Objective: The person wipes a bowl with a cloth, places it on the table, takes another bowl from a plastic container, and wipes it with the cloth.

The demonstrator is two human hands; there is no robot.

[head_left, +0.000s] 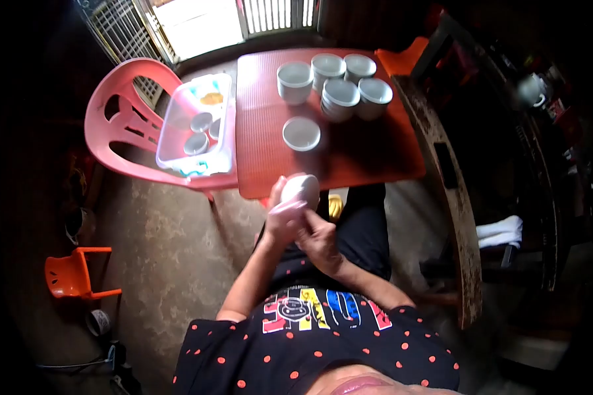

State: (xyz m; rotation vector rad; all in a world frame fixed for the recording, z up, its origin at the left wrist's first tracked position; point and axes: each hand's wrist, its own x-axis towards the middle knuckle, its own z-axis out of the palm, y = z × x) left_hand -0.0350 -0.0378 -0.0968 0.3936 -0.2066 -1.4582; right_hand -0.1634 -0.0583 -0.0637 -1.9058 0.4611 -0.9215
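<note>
A white bowl [301, 186] is tilted in front of my body, just off the near edge of the red table [263, 151]. My left hand [280, 220] is closed around its left side. My right hand [321, 242] is closed just below the bowl, its fingers against what looks like a pale pink cloth [291, 208], slightly blurred. Another single bowl [301, 135] stands on the table straight ahead. Behind it are several stacks of white bowls, including a front stack [340, 99] and a left stack [294, 82].
On a pink chair [128, 108] to the left rests a clear plastic tub [165, 135] with several small bowls inside. A worn wooden bench [451, 197] runs along the right. A small orange chair [72, 275] stands on the floor at left. White cloth [501, 232] lies at right.
</note>
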